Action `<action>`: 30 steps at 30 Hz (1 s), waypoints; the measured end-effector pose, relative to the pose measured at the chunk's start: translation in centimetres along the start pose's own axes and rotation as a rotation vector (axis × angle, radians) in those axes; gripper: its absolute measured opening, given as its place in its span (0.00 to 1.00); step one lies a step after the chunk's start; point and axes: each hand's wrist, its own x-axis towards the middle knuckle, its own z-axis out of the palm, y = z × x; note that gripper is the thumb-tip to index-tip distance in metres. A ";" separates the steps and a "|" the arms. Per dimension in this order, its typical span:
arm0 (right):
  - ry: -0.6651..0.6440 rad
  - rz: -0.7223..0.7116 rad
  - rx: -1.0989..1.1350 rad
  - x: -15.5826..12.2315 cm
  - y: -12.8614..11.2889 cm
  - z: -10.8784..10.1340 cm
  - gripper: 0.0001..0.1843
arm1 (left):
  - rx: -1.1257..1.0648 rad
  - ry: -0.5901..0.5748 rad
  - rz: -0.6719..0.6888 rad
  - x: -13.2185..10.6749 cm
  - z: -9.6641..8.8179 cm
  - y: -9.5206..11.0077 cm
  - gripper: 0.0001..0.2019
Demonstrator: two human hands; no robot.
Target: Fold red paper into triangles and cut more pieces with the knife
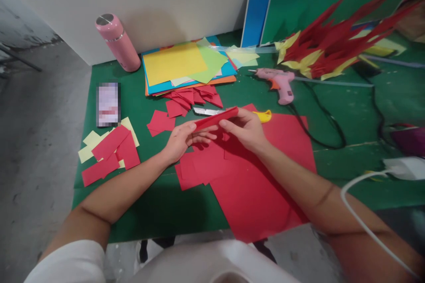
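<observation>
Between my two hands a folded strip of red paper (212, 119) is held above the table. My left hand (186, 138) pinches its left end, the other fingers stretched out beneath. My right hand (245, 129) grips the right end with the thumb on the near side. Under the hands lie cut red paper pieces (212, 167) on a large red sheet (262, 194). Just beyond the strip rests a utility knife (207, 112) with a silver blade end; its yellow end (264, 116) shows past my right hand, and its middle is hidden.
Behind are stacked coloured sheets (175, 64), a pink bottle (118, 44) and a pink glue gun (277, 83) with a black cord. Red and yellow paper flames (328, 48) stand at the back right. Paper scraps (111, 143) and a phone (108, 104) lie left. A white cable (352, 212) crosses my right arm.
</observation>
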 end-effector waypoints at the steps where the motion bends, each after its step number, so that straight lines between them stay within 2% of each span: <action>1: -0.011 -0.004 -0.018 0.0 0.1 0.0 0.15 | 0.008 -0.002 -0.001 0.0 0.0 0.0 0.22; 6: -0.010 -0.069 -0.150 0.1 0.7 0.0 0.18 | 0.088 0.018 0.009 0.0 0.0 -0.4 0.20; 10: 0.115 -0.223 -0.374 -0.1 0.9 -0.1 0.34 | 0.148 0.098 0.071 0.3 -0.1 -1.0 0.23; 11: 0.110 -0.283 -0.444 -0.2 0.8 -0.1 0.35 | 0.171 0.120 0.097 0.3 -0.1 -1.1 0.23; 15: -0.088 -0.615 -0.730 -0.8 0.2 0.1 0.17 | 0.283 0.165 0.212 0.4 -0.1 -1.4 0.21; 17: -0.129 -0.722 -0.878 -1.1 0.0 0.3 0.11 | 0.350 0.162 0.266 0.3 -0.1 -1.4 0.19; 20: -0.107 -0.756 -0.987 -1.4 -0.2 0.3 0.11 | 0.453 0.155 0.297 0.0 -0.1 -1.4 0.17; 25: -0.090 -0.889 -0.969 -1.5 -0.7 -0.1 0.09 | 0.509 0.175 0.316 0.1 -0.6 -1.4 0.15; 30: -0.337 -0.742 -0.973 -1.0 -0.7 -0.4 0.12 | 0.592 0.187 0.305 0.3 -1.2 -1.2 0.16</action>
